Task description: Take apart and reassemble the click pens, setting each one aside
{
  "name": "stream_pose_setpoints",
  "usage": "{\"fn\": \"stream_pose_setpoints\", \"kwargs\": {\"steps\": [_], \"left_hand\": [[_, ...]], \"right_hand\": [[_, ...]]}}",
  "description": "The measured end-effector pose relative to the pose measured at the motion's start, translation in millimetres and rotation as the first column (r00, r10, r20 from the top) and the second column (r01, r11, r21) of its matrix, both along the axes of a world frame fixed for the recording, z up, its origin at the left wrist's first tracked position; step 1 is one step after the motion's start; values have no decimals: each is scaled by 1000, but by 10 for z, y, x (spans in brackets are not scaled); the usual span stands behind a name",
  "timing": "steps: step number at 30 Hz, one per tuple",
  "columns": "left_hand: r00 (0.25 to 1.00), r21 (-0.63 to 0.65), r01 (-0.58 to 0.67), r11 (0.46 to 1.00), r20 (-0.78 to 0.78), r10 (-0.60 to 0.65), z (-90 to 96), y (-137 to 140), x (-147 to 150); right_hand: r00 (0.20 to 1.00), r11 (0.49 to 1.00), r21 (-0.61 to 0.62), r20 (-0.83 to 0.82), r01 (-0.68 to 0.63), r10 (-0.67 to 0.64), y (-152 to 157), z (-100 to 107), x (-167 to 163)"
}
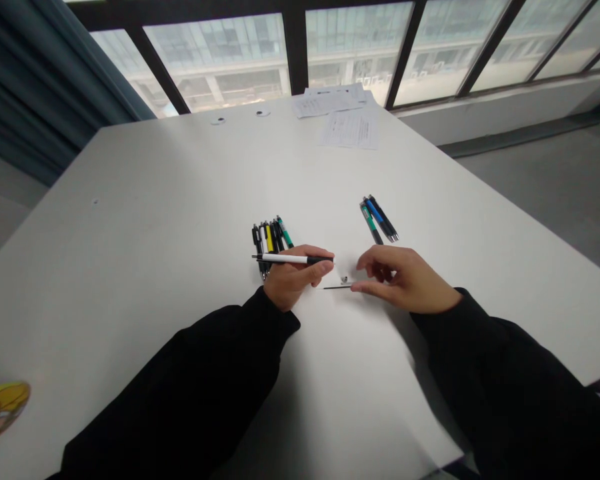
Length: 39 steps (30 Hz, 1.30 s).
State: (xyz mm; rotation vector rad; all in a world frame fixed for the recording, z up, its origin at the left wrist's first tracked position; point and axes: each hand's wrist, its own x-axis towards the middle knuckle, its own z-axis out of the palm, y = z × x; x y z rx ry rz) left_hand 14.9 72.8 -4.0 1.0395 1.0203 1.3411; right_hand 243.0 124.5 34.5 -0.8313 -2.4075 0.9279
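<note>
My left hand [296, 275] is closed around a white pen [285, 259] with a black grip, held level with the grip end pointing right. A thin dark pen refill [337, 287] lies on the table between my hands. Just above it rests a small shiny part [344, 279], too small to make out. At the refill's right end is my right hand [405, 279], its thumb and curled fingers apart with nothing held; whether the thumb touches the refill I cannot tell. Behind my left hand lies a row of several pens [269, 237], partly hidden by it.
Beyond my right hand lies a small group of blue, green and black pens [377, 219]. Printed papers [350, 127] are at the far table edge by the windows. The white table [180, 200] has cable holes at the back. A yellow patterned object [3, 410] sits at lower left.
</note>
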Motion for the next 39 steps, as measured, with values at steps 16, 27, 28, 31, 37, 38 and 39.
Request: {"fn": "stream_pose_setpoints", "kwargs": {"steps": [16,27,28,31,37,38,39], "left_hand": [[962,109,-16,994,-269,45,70,-176,-58],[608,436,270,859,-768,199,29,-389,-305],[598,437,304,846,-779,188,22,-381,-301],[585,426,362,829,-796,154,8,-352,-290],[614,421,335,843,-776,143,-27,-334,-295],[605,409,332,850,-784,140,-32,-335,-295],[594,398,335,854,-793,136,-35,-335,-293]], "right_hand": [[947,864,-503,-281,-5,-158,-49,-16,-56],[985,865,-490,67,-105,157,57,5,91],[980,876,-471,107,-100,170,57,2,92],[963,913,-398,201,-87,179,51,10,83],[945,949,-302,273,-92,178,29,44,44],[948,951,-294,266,-92,174,30,40,44],[951,953,-290,257,-92,170,32,33,47]]}}
